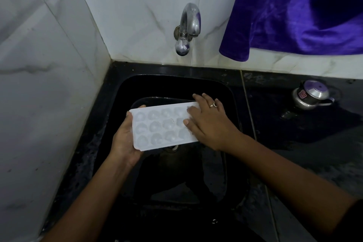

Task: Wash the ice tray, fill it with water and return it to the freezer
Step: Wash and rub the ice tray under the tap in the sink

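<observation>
Left hand (125,139) grips the ice tray (157,129) by its 9 o'clock short end, palm under it and fingers wrapped round the far edge. The right hand (208,122) lies flat over the cups at the 3 o'clock end, fingers straight and holding nothing, a ring (213,105) on one finger. The tray is white, cups up and roughly level, held in the air over the black sink (137,84), with the drain (172,148) just showing under its near edge. This looks like the washing step, the flat hand rubbing the cups. The main risk is the one-ended hold: a wet plastic tray pressed down at its free end could pivot or slip from the left hand and drop into the basin. A hard push could also flex thin plastic and crack a cup. No water can be seen coming from the tap (189,25) at 12 o'clock, so the tray will have to go further back to reach the stream. Tilted there, it would spill, or splash onto the wet worktop (275,124) at 3 o'clock, where a small steel pot (311,95) stands well apart. A purple cloth (294,15) hangs at 1 o'clock and could catch spray. The tiled wall (49,65) at 9 o'clock leaves the left elbow little room.
</observation>
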A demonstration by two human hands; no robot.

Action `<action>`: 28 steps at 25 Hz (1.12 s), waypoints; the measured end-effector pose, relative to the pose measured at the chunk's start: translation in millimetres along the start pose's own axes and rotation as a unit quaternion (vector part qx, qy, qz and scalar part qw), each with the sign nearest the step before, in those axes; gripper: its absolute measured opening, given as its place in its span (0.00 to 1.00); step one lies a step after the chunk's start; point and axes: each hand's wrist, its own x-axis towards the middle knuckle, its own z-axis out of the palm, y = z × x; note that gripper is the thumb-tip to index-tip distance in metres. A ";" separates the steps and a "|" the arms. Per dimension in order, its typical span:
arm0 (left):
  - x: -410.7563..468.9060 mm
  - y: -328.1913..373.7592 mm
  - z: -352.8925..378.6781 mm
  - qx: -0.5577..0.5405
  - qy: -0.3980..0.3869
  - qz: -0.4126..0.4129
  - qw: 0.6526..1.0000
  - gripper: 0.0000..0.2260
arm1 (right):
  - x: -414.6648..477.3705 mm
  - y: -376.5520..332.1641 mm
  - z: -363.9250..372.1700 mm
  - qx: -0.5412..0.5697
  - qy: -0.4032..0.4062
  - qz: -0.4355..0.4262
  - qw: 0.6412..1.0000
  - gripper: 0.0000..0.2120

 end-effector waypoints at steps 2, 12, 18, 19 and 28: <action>0.7 2.3 -3.6 0.003 0.006 0.002 1.000 0.20 | -1.0 4.5 -2.3 -0.006 0.006 -0.004 1.000 0.27; -2.4 -1.3 -2.3 0.004 -0.002 -0.002 1.000 0.19 | 2.2 2.4 -5.0 0.018 0.012 0.019 1.000 0.25; -1.8 -1.2 -6.3 0.005 0.002 -0.003 1.000 0.19 | 1.1 4.8 -3.2 0.019 0.009 0.011 1.000 0.23; -1.7 -2.3 -6.1 0.003 0.000 -0.006 1.000 0.19 | 2.7 2.7 -3.1 0.024 0.011 0.019 0.999 0.23; -2.9 -3.2 -1.7 -0.012 0.010 -0.003 1.000 0.21 | 3.0 -3.1 -1.9 0.019 -0.002 0.016 1.000 0.26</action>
